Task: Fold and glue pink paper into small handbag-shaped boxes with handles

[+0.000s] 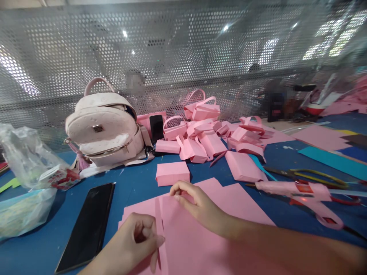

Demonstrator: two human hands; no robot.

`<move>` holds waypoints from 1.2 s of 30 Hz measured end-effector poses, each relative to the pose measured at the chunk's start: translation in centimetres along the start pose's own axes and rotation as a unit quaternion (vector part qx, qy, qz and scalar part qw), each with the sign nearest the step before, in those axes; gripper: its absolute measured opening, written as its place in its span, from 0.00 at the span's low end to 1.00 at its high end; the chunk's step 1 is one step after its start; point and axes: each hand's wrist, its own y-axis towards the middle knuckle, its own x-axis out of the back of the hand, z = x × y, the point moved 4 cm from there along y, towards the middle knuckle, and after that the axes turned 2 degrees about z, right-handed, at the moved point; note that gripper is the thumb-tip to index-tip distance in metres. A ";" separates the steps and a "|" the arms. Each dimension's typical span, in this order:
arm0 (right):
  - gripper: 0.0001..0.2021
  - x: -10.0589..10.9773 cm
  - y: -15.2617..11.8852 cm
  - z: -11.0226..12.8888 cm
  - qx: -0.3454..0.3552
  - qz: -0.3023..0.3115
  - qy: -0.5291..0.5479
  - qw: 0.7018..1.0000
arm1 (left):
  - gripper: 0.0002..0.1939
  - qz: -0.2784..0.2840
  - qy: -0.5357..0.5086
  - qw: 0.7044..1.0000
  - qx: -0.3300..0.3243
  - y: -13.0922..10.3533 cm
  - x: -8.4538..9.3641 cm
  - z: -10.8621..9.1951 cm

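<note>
A large sheet of pink paper (197,248) lies in front of me on further pink sheets (243,202), with a narrow folded strip along its left side. My left hand (134,238) is closed on that folded edge near the bottom, thumb on top. Farther up the same edge, my right hand (197,204) pinches the paper between curled fingers and thumb. Just beyond the right hand sits a small pink paper box (172,173). Parts of the lower sheets are hidden by my hands and the top sheet.
Several small pink paper bags (197,145) are heaped behind the sheets. A pink glue gun (298,191) and scissors (315,175) lie right. Left are a black phone (87,225), a drink carton (59,177) and plastic bags (25,210). A white backpack (106,130) stands behind, before a perforated metal panel (172,49).
</note>
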 end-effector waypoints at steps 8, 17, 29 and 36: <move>0.06 0.0 -0.1 0.0 0.002 -0.005 -0.004 1.000 | 0.19 0.010 0.003 1.000 0.003 0.0 0.0 -0.5; 0.06 0.0 0.0 -0.1 -0.001 -0.003 0.003 1.000 | 0.18 -0.004 0.033 0.999 0.006 0.0 0.2 0.1; 0.06 0.0 0.0 -0.4 -0.002 0.001 0.008 1.000 | 0.14 0.019 0.037 0.998 0.039 -0.2 0.3 0.1; 0.07 -0.1 0.1 -0.6 -0.003 0.001 0.009 1.000 | 0.13 0.010 0.011 1.000 0.026 -0.4 0.3 0.0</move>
